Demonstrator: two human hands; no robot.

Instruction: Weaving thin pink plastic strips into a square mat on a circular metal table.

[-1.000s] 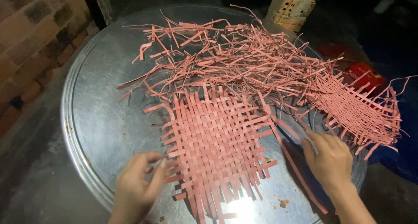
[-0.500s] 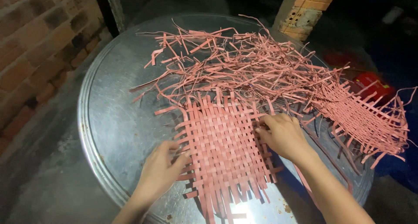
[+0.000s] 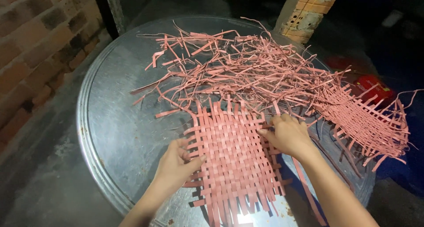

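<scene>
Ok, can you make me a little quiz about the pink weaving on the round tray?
1. True or false: both hands touch the woven pink mat.
2. Which hand presses the mat's upper edge? A) left hand B) right hand
3. What lies behind the mat on the round metal tray?

Key: 1 true. 2 B. 3 A pile of loose pink strips; a second woven piece lies further right.

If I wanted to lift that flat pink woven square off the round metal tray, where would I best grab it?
Probably by the two side edges of the woven mat, one hand on each, where the left hand and right hand rest. It lies flat and floppy, with loose strip ends sticking out all round; pinching one strip might pull it out.
</scene>
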